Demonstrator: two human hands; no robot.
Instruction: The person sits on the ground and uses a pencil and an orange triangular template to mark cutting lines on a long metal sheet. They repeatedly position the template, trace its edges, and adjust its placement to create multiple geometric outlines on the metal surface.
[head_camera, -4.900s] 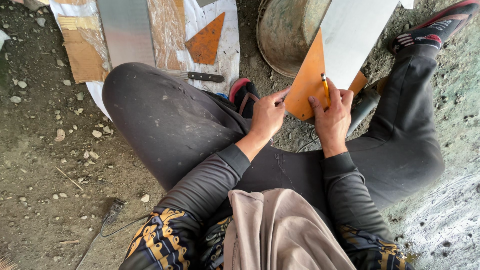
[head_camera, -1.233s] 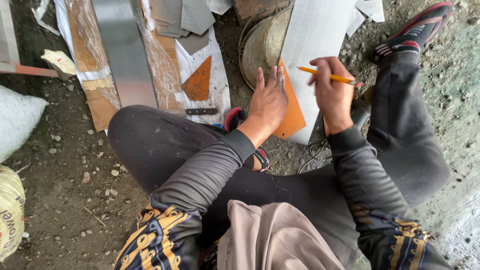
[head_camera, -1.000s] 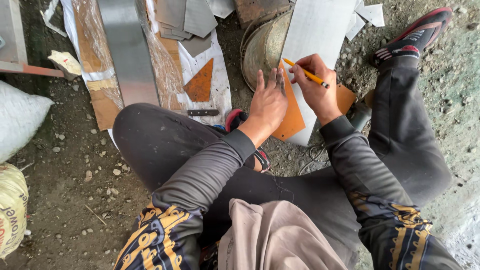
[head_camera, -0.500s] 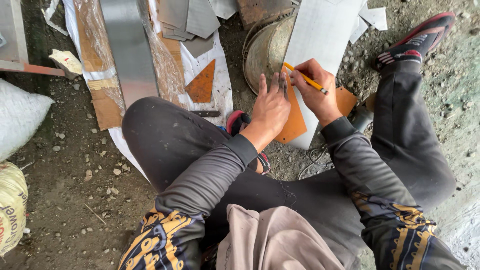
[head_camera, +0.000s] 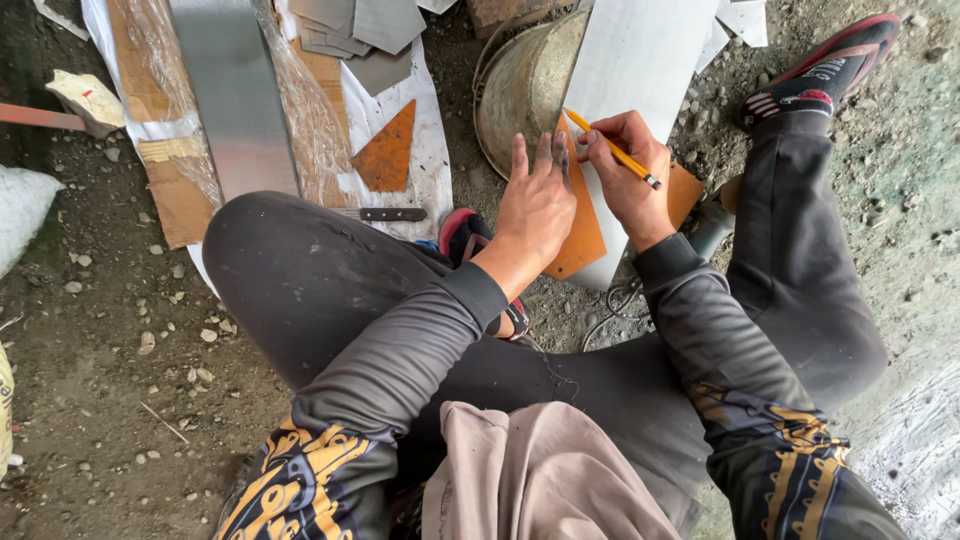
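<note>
My left hand (head_camera: 536, 201) lies flat, fingers spread, on an orange triangular template (head_camera: 582, 238), pinning it to a long grey metal sheet (head_camera: 640, 62). My right hand (head_camera: 626, 173) grips a yellow pencil (head_camera: 613, 150) and rests on the sheet just right of the template's edge. The pencil's far end sits near the template's upper tip. The sheet leans across a round metal bucket (head_camera: 522, 88). I sit on the ground with legs spread in dark trousers.
A second orange triangle (head_camera: 387, 152) and a small knife (head_camera: 386, 214) lie on white sheeting at the left. A metal strip (head_camera: 235, 98) and cardboard (head_camera: 158, 112) lie further left. Cut grey metal pieces (head_camera: 355, 24) are stacked at the top. Gravel covers the ground.
My right hand has brought the pencel down from above onto the sheet beside the template. My left hand has stayed pressed on the template. The view has shifted slightly.
</note>
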